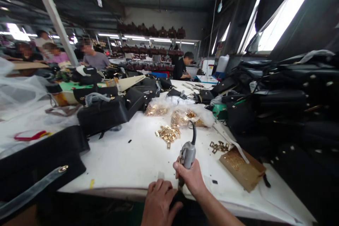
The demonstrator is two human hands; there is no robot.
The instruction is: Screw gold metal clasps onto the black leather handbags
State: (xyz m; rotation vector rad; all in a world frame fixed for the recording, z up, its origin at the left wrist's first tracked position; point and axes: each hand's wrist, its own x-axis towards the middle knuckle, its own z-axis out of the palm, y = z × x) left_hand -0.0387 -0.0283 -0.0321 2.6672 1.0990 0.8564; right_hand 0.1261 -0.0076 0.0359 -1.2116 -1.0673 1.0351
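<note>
A grey power tool (188, 153) with a black cord is gripped in my right hand (192, 176), tip pointing down at the front edge of the white table (127, 169). Just left of it, my left hand (159, 199) lies at the table edge, its fingers bent over dark material (178, 197) below the tool; how it holds this is hard to see. Beyond the hands is a loose pile of gold metal pieces (168, 135), with bags of similar pieces (182, 116) behind it. Dark metal pieces (219, 147) lie to the right.
An open cardboard box (242, 169) sits at the right, beside a large heap of black bags (280, 102). More black bags (103, 114) line the left. A red tool (30, 136) lies at far left. Several people work farther back, one person (182, 66) near the centre.
</note>
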